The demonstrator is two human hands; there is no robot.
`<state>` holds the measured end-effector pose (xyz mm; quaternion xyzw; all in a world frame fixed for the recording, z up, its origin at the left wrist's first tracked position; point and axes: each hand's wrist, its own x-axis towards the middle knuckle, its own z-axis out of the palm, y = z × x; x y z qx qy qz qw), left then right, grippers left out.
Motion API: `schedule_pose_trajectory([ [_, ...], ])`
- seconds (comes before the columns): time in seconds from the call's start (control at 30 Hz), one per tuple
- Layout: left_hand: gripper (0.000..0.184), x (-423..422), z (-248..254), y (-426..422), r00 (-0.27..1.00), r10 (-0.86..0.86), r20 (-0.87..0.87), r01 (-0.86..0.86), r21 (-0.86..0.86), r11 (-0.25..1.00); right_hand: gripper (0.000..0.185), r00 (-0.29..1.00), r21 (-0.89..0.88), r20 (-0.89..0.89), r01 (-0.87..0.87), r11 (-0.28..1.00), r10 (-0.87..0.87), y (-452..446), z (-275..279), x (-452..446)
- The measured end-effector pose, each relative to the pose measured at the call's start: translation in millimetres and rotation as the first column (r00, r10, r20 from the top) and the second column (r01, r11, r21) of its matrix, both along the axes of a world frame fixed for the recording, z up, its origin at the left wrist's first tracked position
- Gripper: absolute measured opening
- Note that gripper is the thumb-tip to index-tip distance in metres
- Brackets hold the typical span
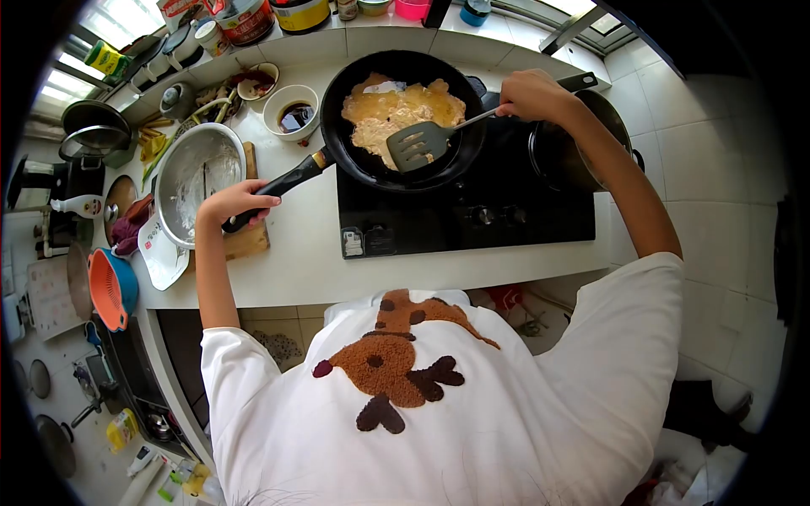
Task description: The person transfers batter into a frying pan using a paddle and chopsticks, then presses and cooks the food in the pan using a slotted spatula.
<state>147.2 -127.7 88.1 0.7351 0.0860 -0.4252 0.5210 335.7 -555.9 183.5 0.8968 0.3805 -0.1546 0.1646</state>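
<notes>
Two bare hands: the left hand, wrapped around the handle of one black frying pan; the right hand, closed on the handle end of one grey slotted spatula. One pale yellow sheet of food (ragged at its edges) lies in the pan, over the left part of a black cooktop, the spatula's blade overlapping its near side. Left of the pan: one metal bowl, one wooden board and, farther off, one white bowl of dark liquid.
</notes>
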Motion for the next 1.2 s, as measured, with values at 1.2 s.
schedule_pose_trajectory([
  [1.2, 0.024, -1.0, 0.9, -0.6, 1.0, -0.001, 0.009, 0.001, 0.018, 1.0, 0.002, 0.403, -0.422, 0.551, -0.621, 0.661, 0.731, 93.8, 39.3, -21.2],
])
